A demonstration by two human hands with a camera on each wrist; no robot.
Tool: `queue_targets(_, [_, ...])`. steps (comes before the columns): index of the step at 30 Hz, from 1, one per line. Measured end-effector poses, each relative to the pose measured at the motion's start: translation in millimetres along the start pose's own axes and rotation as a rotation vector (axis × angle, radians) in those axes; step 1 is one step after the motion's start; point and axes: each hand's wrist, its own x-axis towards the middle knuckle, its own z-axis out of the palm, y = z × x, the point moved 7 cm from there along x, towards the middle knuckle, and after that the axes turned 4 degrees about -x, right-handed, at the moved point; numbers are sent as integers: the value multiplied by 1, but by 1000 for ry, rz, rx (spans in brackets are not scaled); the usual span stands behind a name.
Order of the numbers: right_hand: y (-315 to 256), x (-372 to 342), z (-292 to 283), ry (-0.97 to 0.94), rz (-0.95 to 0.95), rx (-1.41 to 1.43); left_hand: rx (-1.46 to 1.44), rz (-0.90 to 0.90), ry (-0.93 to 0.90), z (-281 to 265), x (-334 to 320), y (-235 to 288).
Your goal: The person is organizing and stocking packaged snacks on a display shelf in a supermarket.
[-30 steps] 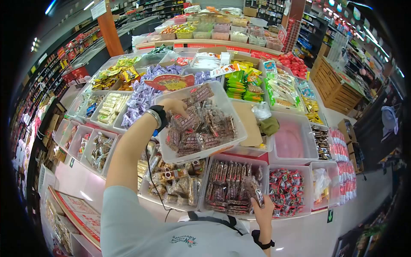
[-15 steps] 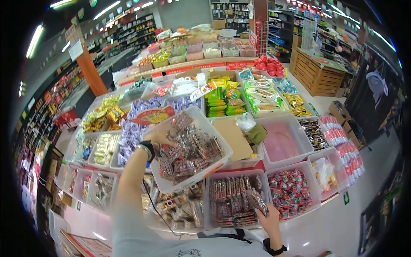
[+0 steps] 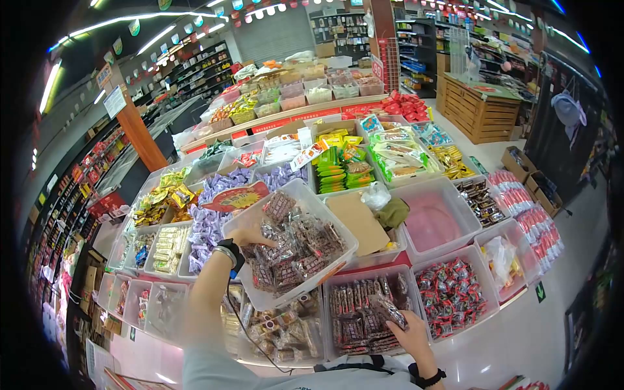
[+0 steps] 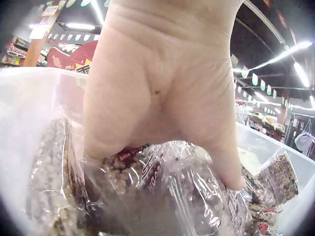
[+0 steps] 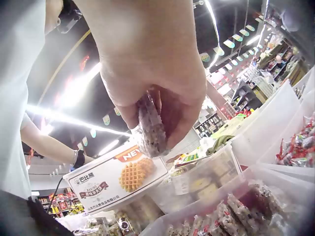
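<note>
My left hand (image 3: 250, 237) reaches into a tilted translucent bin (image 3: 286, 300), its thumb and fingers curled round clear-wrapped snack bars (image 4: 157, 187) there. More of these brown, grainy bars lie loosely heaped around it. In the right wrist view, my right hand (image 5: 152, 73) pinches one wrapped snack bar (image 5: 150, 129) between thumb and fingers. The head view has this bar over the front corner of a lower bin, where similar wrapped bars (image 3: 357, 296) lie in tidy rows. Packets hide some left fingertips.
Red-wrapped sweets (image 3: 448, 296) fill the bin on the right. Left of the rows stands a bin of mixed packets (image 3: 279, 335), a black cable (image 3: 244, 318) across it. A cardboard sheet (image 3: 357, 221) lies behind. A waffle-printed white panel (image 5: 118, 177) shows below the held bar.
The head view has tipped upward, showing more of the shop's far end. My left hand remains among the heaped bars, and my right still holds its bar over the rows.
</note>
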Motion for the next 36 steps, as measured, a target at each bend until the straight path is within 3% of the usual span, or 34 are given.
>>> queue_targets(2, [1,-1,0,3,-13,-2,-82,-136,-107,41,4,-42])
queue_targets(3, [1,-2,-1,8,-13,-5,-83,-131,-104,35,4,-35])
queue_targets(6, [2,-3,-5,22,-4,-41,72,130,-24,13,8,-2])
queue_targets(7, [4,-4,-6,25,13,-21,73,136,-23,15,11,-4])
queue_targets(9, [4,-5,-8,32,30,1,242,12,-253,27,13,-12])
queue_targets(11, [2,-6,-12,40,40,30,244,20,-219,29,13,-14])
queue_targets(13, [2,-6,-12,68,19,34,201,-100,-223,18,7,-4])
queue_targets(17, [-3,-7,-14,50,20,-3,262,-85,-244,19,8,-4])
queue_targets(20, [-3,-8,-13,61,2,-4,274,-46,-169,11,8,7])
queue_targets(22, [1,-9,-13,51,12,22,142,43,177,-31,-8,38])
queue_targets(23, [2,-10,-14,47,16,55,131,36,165,-33,-8,40])
queue_targets(25, [2,-11,-15,23,42,48,95,-231,-139,-15,-10,19])
queue_targets(26, [3,-11,-17,31,57,43,64,36,58,8,1,-10])
queue_targets(29, [2,-12,-18,49,31,23,26,72,72,13,-5,-13])
queue_targets(30, [1,-12,-18,56,28,31,126,135,172,6,-10,-6])
queue_targets(31, [1,-12,-18,63,24,38,124,129,163,-1,-13,0])
queue_targets(33, [0,-11,-16,56,15,44,-280,-220,53,-8,-15,-15])
queue_targets(35, [-1,-10,-14,69,-4,45,-355,-260,69,0,-12,-40])
queue_targets(36, [1,-10,-12,25,54,50,-412,-212,-15,9,-12,-44])
